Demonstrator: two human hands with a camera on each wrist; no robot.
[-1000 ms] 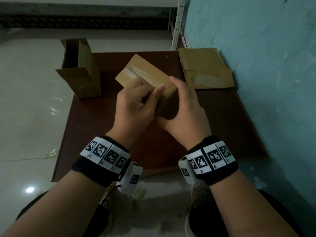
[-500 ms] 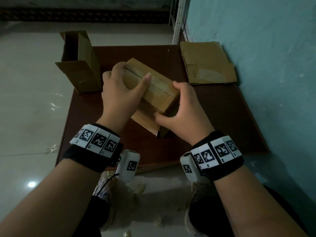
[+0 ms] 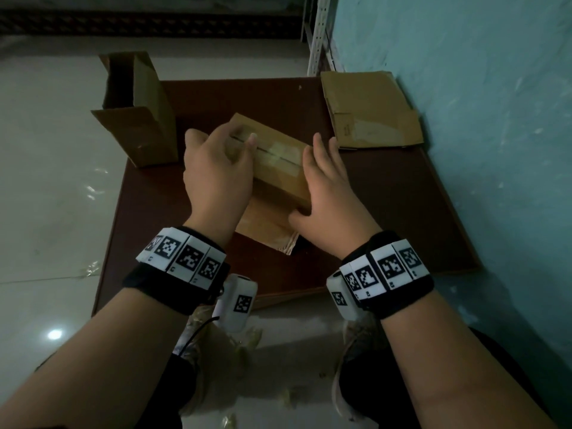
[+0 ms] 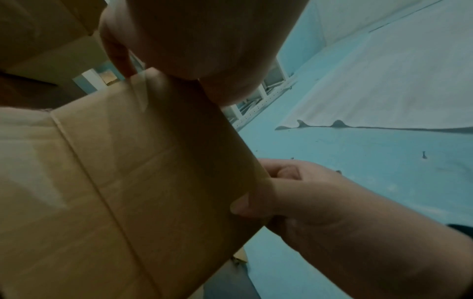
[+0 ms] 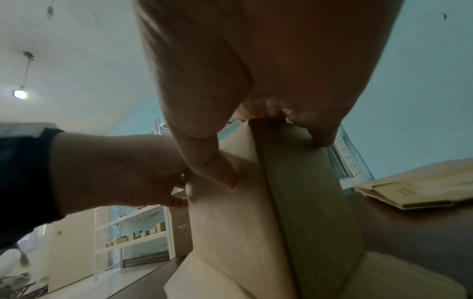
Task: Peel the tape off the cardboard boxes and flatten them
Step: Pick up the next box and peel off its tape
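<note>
Bare table [image 3: 387, 212] right of the hands; upright open box [image 3: 145, 131] blocks the left

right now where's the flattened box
In the head view the flattened box lies at the table's far right corner beside the teal wall, just beyond the right hand.

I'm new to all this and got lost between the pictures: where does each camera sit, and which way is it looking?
Head: on the head, looking down at the table, both hands and banded wrists.
Left wrist: under the left hand, looking up along the taped box.
Right wrist: under the right hand, same direction.
Shared: all show that box and both hands.
</note>
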